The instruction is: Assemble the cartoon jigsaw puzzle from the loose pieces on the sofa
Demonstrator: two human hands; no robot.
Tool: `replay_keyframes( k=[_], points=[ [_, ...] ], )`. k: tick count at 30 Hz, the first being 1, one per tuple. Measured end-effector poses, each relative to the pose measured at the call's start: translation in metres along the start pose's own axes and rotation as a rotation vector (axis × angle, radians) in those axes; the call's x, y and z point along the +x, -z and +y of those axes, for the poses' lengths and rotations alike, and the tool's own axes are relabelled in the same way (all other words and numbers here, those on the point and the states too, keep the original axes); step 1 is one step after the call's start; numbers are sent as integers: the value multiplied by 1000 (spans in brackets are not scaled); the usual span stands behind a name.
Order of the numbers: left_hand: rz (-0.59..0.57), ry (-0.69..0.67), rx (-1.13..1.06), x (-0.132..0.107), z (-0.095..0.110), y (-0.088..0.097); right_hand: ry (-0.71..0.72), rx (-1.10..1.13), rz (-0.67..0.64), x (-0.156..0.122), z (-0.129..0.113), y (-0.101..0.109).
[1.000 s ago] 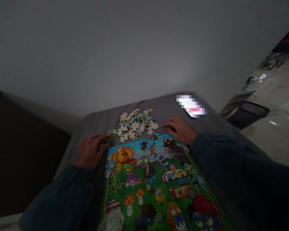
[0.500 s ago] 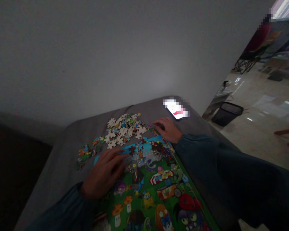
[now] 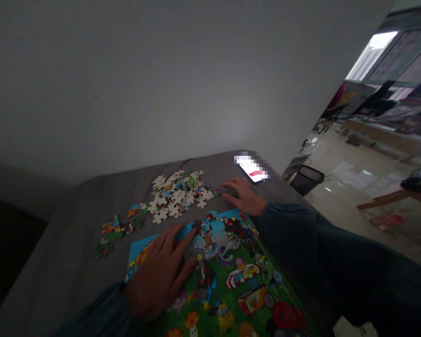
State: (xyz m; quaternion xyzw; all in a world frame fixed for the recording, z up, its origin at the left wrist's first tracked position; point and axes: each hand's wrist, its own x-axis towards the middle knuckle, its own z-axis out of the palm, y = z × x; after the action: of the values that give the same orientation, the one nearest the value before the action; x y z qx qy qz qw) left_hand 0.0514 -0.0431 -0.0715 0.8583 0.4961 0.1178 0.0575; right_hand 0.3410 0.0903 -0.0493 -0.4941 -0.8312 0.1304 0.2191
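A jigsaw puzzle (image 3: pixel 228 276) with bright cartoon plants and zombies lies assembled on a grey cloth-covered table (image 3: pixel 70 238), its far edge uneven. My left hand (image 3: pixel 159 271) rests flat on its upper left part, fingers spread. My right hand (image 3: pixel 242 196) lies at the far edge, fingertips curled next to a heap of loose puzzle pieces (image 3: pixel 177 195), many showing white backs. Whether those fingers hold a piece is hidden. A small patch of joined coloured pieces (image 3: pixel 114 232) sits left of the heap, beyond my left hand.
A lit phone (image 3: pixel 251 167), pixelated, lies at the table's far corner. A white wall rises behind the table. Past the right edge, a black mesh wastebasket (image 3: pixel 307 180) stands on a shiny floor (image 3: pixel 337 196), with chairs and a low wooden table farther off.
My left hand has moved from the puzzle's far edge onto its surface, and the joined pieces now show left of it. The view has turned, showing more of the room at right.
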Motion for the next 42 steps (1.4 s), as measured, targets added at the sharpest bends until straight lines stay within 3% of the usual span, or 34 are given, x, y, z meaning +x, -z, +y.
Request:
replay_keyframes(
  k=[4,7,12,19,25,31,36,39,42],
  points=[
    [-27,59,15,-5,9,1,310,-3,-225,-8,-28,2],
    [-48,106,25,-3,13,5,354,-24,-285,-4,-36,-4],
    [-73,226,21,1,13,11,303,31,-153,-3,-31,-12],
    [-47,145,1,-2,8,4,296,52,-128,-19,-36,-20],
    [9,117,0,-4,5,-2,174,-63,12,-2,-30,-14],
    [32,141,16,-5,5,-5,335,-235,-164,31,-23,-14],
    [35,124,2,-7,4,-6,463,-337,-108,31,-24,-24],
    [62,109,3,-8,1,-10,450,-208,-26,27,-23,-25],
    [99,90,3,-10,-1,-14,227,59,121,28,-13,-23]
  ],
)
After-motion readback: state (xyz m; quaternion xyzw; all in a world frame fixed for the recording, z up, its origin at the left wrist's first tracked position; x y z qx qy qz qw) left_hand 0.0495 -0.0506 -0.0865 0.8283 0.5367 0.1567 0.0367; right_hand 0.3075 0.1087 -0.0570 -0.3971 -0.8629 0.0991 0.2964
